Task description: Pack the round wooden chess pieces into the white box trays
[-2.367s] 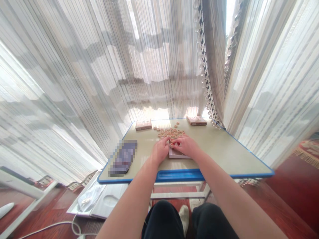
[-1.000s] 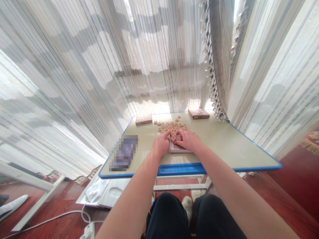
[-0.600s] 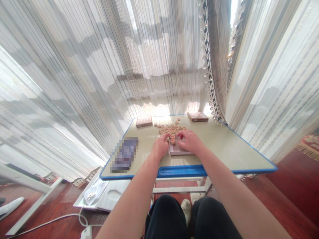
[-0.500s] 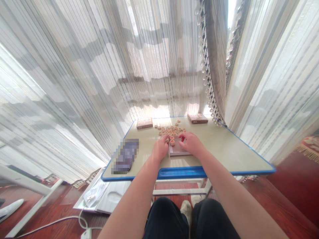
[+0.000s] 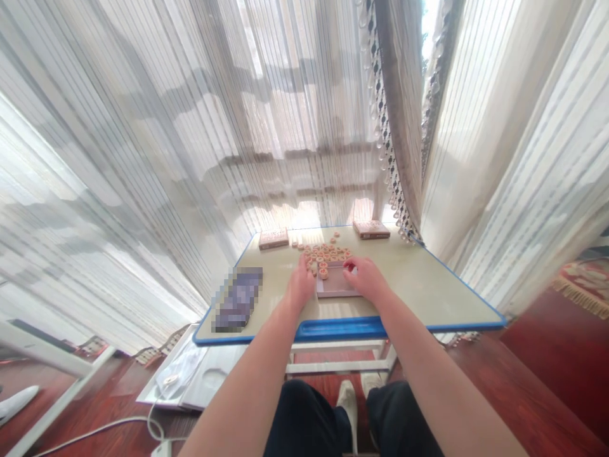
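A shallow brownish box tray (image 5: 335,289) lies on the table, with two round wooden Chinese chess pieces (image 5: 324,273) at its left side. My left hand (image 5: 299,282) is just left of the tray, fingers stretched forward and apart at the near left edge of a spread of similar pieces (image 5: 328,252). Its fingertips meet the pieces there, though the exact contact is too small to make out. My right hand (image 5: 370,277) is at the tray's right side, its thumb and fingers curled over that wall; something reddish shows faintly between them.
Two flat boxes stand at the table's back, one box (image 5: 273,238) left and another box (image 5: 371,229) right. A blurred-out dark object (image 5: 238,299) lies at the left. The pale table (image 5: 428,285) has a blue rim. Sheer curtains (image 5: 295,127) hang behind it.
My left hand has shifted forward and left from the tray's edge towards the spread pieces, its fingers straightening. My right hand stays at the tray's right side. The whole view has shifted slightly.
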`<act>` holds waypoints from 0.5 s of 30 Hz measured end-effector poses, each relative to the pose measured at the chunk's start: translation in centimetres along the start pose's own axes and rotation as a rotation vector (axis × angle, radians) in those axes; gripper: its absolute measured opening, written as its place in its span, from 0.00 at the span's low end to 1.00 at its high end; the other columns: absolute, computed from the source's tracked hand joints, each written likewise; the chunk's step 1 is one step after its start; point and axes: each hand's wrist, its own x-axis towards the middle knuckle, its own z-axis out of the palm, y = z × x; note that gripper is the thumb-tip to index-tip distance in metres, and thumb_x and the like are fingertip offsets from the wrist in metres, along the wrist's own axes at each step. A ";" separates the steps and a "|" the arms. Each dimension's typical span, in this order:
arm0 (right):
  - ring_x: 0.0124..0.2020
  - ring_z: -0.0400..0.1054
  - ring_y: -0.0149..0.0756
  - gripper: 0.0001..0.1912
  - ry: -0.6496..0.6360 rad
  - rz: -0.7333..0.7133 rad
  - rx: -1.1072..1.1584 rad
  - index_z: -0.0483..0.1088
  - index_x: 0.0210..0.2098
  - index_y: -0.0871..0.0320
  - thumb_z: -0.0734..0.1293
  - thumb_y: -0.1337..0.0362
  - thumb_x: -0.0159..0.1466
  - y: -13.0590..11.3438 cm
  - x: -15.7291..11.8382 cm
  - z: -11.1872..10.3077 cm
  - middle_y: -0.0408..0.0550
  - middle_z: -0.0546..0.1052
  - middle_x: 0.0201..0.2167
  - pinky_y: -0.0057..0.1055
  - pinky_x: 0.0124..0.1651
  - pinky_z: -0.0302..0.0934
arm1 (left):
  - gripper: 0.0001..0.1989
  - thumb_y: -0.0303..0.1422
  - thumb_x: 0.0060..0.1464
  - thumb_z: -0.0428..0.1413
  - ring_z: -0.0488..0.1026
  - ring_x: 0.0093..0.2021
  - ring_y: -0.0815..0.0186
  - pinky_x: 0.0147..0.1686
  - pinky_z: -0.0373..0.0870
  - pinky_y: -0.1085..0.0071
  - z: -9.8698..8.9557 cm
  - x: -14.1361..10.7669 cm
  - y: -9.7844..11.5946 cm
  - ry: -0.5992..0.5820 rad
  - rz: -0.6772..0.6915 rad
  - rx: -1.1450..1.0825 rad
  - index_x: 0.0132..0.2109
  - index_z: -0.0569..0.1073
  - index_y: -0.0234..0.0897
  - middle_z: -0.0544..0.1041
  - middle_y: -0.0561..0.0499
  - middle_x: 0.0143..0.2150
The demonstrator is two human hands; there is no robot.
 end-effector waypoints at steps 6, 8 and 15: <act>0.37 0.64 0.38 0.09 0.003 0.009 0.021 0.71 0.35 0.58 0.61 0.66 0.56 0.0 -0.2 0.2 0.47 0.75 0.30 0.35 0.45 0.58 | 0.16 0.22 0.48 0.45 0.69 0.46 0.62 0.49 0.66 0.64 -0.3 4.2 2.2 0.076 0.021 0.049 0.44 0.69 0.33 0.74 0.45 0.43; 0.37 0.64 0.39 0.09 0.017 0.000 0.026 0.71 0.35 0.57 0.61 0.66 0.56 0.1 -0.4 0.4 0.46 0.75 0.30 0.36 0.45 0.58 | 0.15 0.21 0.47 0.45 0.70 0.41 0.64 0.44 0.68 0.67 -0.2 6.0 2.7 0.126 0.049 0.077 0.42 0.69 0.33 0.73 0.46 0.39; 0.39 0.64 0.40 0.12 0.303 -0.016 0.073 0.70 0.38 0.59 0.60 0.66 0.56 1.7 2.3 -0.6 0.51 0.72 0.35 0.35 0.43 0.60 | 0.15 0.22 0.53 0.42 0.67 0.43 0.64 0.47 0.64 0.68 0.4 8.8 0.1 0.117 0.372 0.202 0.45 0.68 0.32 0.71 0.44 0.41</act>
